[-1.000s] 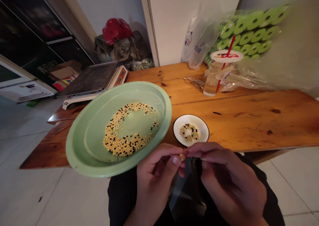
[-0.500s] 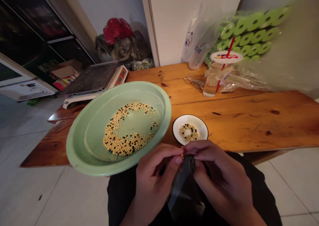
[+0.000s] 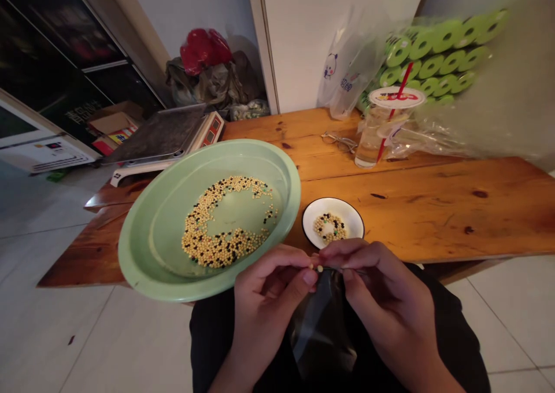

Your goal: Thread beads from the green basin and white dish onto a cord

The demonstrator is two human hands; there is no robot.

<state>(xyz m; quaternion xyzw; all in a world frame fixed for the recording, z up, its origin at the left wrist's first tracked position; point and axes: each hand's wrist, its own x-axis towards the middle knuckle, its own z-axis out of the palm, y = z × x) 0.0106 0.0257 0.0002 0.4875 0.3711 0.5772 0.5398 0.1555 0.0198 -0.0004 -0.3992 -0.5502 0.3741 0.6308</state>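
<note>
My left hand (image 3: 275, 300) is closed in a pinch, with a small pale yellow bead (image 3: 319, 269) and another beside it at its fingertips. My right hand (image 3: 377, 289) is also closed, its thumb and forefinger pinching a thin thread-like strand (image 3: 336, 267) that runs toward the beads. Whether the strand is thread or wire I cannot make out. Just beyond my fingers stands a white dish (image 3: 353, 214) with a dark rim, holding a ring of cream, black and a few green beads. A glossy black sheet or bag (image 3: 323, 329) hangs below my hands over my lap.
On the wooden table (image 3: 416, 208) a large green basin (image 3: 139, 237) holds many cream and black beads. A scale (image 3: 160, 136) stands behind it. Farther back are glasses (image 3: 342, 143), a cup (image 3: 368, 138) with a red straw, and bagged green rolls (image 3: 429, 66).
My right thumb and forefinger have drawn slightly right, away from the left fingertips. The beads and the strand between the hands show more plainly. The view has shifted a little.
</note>
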